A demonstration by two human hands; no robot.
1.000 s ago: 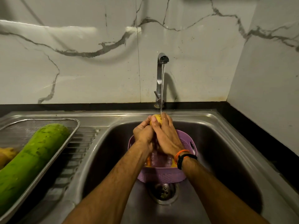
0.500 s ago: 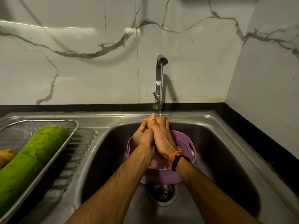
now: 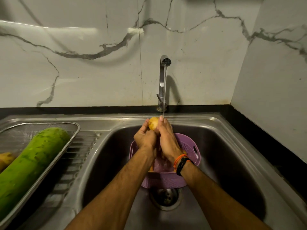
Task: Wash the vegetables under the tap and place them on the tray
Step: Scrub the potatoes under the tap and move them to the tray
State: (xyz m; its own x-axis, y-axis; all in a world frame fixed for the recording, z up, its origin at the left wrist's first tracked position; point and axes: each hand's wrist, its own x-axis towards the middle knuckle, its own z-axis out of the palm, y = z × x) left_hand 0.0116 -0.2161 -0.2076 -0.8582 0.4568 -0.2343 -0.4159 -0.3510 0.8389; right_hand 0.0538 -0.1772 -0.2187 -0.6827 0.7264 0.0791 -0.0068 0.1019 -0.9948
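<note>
Potato (image 3: 153, 123) gripped wet in my left hand (image 3: 144, 138) and right hand (image 3: 167, 141); could slip into the sink (image 3: 232, 163).

hidden: most of potato (image 3: 153, 123) behind both hands, basket (image 3: 186, 145) contents under wrists | cut off: tray (image 3: 73, 140) and green gourd (image 3: 31, 165) at left edge
</note>
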